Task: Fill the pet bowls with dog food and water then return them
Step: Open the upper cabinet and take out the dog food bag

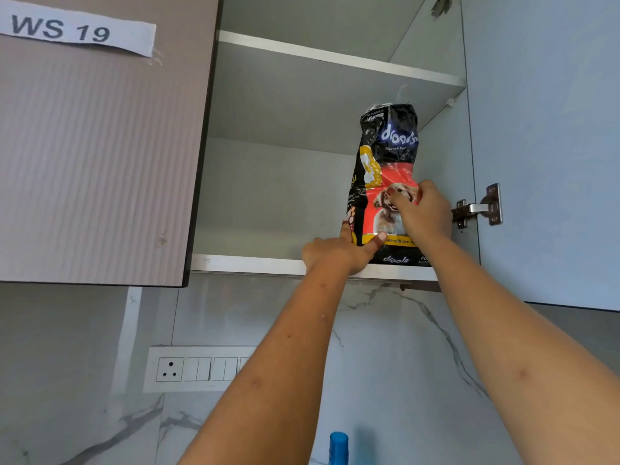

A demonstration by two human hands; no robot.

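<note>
- One bag of dog food [385, 169], black with a red panel and a dog's picture, upright on the lower shelf [248, 263] of an open wall cabinet, close to the right-hand wall and near the front edge.
- Long axis vertical; crumpled top reaching almost to the upper shelf [335, 58].
- Right hand [421, 209] against the bag's front at mid-height, fingers curled and pinching the wrapper; the nearer and higher of the two.
- Left hand [339, 251] at the bag's lower left corner, thumb across the front, one finger up the side, bracing the base at the shelf lip.
- Straight up and ahead from both forearms, bag between the two hands; likely next a pull toward the edge and down, weight carried low by the left.
- Legible on the bag: "drools" in large letters near the top and again at the bottom, "USA" at the top, part of "made with love" on a yellow strip.
- Paper label [77, 28] reading "WS 19" on the closed brown door [94, 162] to the left.
- Open door's hinge [479, 208] at right; switch panel [198, 369] with socket on the marble wall below; blue cap [339, 446] at bottom edge.
- No pet bowls in view.
</note>
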